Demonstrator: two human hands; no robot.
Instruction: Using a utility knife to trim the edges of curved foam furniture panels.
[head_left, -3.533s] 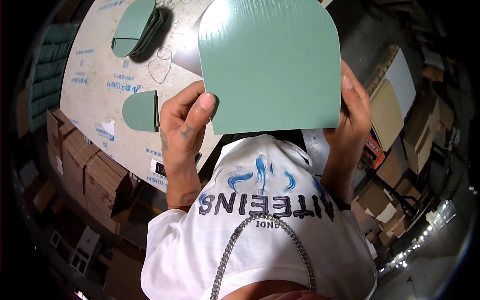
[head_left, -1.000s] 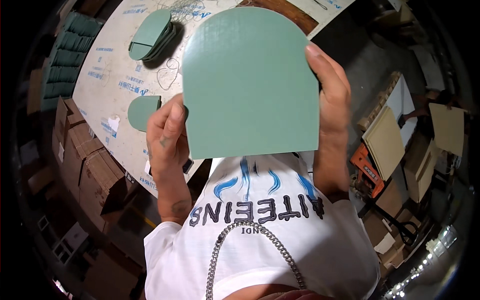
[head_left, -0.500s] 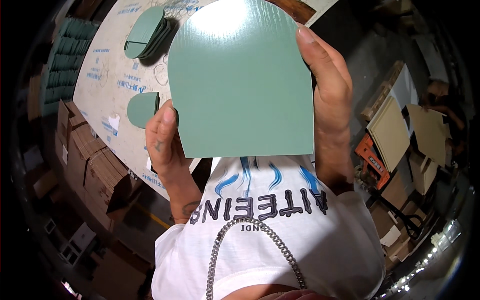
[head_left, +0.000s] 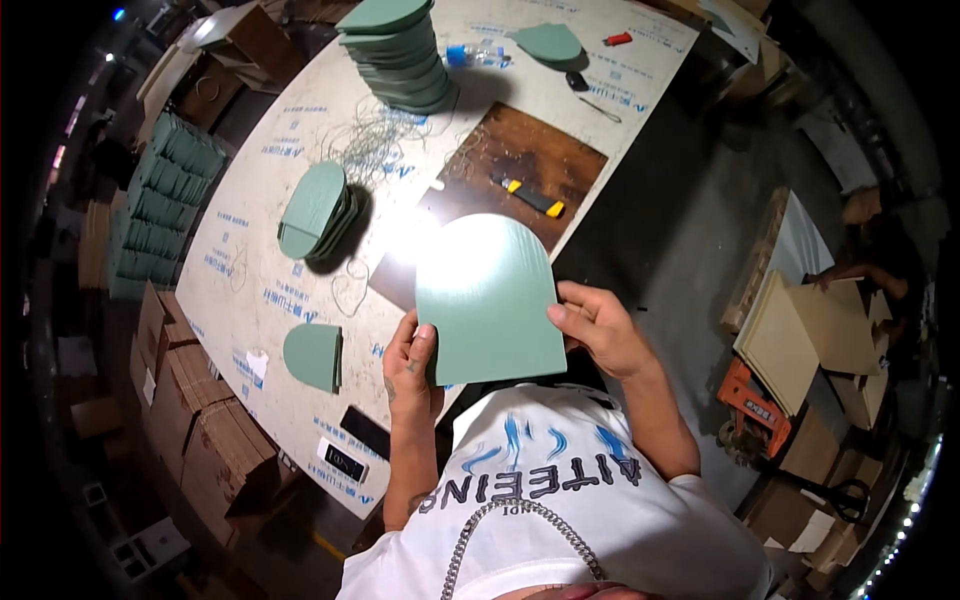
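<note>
A glossy green arch-topped board (head_left: 490,310) is held between my two hands, tilted up, with its straight edge toward me. My left hand (head_left: 408,360) grips its lower left edge, thumb on the face. On the opposite edge my right hand (head_left: 600,330) pinches the board, thumb in front; its other fingers are partly hidden behind. Beyond it on the white table (head_left: 225,300) lies a dark brown panel (head_left: 540,140) bearing a yellow-and-black utility knife (head_left: 535,198). Left of the board are a fanned pile of green arched pieces (head_left: 315,210) and a smaller pile (head_left: 312,357).
A tall stack of green arched boards (head_left: 405,75) stands at the far side, near a clear bottle (head_left: 478,55) and tangled string (head_left: 375,140). A dark phone (head_left: 366,430) lies near my left forearm. Cardboard stacks (head_left: 205,400) flank the table. Another person's arm (head_left: 860,272) touches tan panels (head_left: 780,340).
The green board has moved down and away from my head, both hands still holding it. More of the table, including the brown panel, knife and tall stack, now shows.
</note>
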